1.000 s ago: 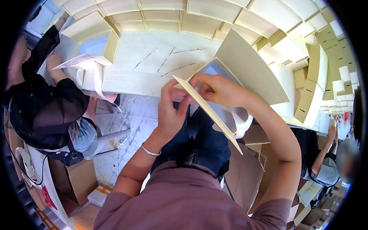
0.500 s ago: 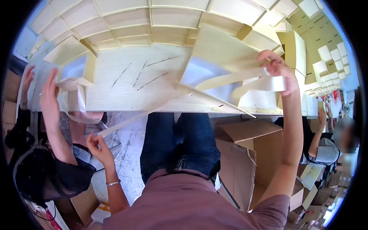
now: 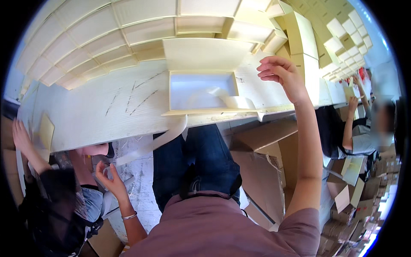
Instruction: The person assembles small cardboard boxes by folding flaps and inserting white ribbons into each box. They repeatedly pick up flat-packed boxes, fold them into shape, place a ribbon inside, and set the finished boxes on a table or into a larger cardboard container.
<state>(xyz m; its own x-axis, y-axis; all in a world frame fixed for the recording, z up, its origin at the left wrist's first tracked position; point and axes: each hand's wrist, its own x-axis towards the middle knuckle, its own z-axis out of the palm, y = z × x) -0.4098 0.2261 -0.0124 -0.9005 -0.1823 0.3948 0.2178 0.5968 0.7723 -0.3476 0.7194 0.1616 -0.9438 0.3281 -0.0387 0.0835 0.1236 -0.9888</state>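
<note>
A cream box (image 3: 202, 112) stands on the table in front of me, its lid (image 3: 205, 53) raised at the back and its inside pale. Across its front right part lies a loose whitish ribbon (image 3: 237, 102). More of this ribbon (image 3: 169, 136) curls over the table edge and slants down to the left. Low on the left, my left hand (image 3: 113, 183) holds the ribbon's end at its fingertips, with a bangle on the wrist. My right hand (image 3: 284, 79) is raised right of the box, empty, its fingers loosely bent.
Stacked cream boxes (image 3: 147, 32) line the table's back, and more boxes (image 3: 302, 38) rise at the right. Beneath the table edge stands an open cardboard carton (image 3: 265, 171). A co-worker's hand (image 3: 23, 139) is at far left beside another box; another person (image 3: 359, 132) is at right.
The box has swung from tilted to facing me squarely on the table. My right hand has let go of the ribbon, which dropped over the box. The co-worker's box has moved left.
</note>
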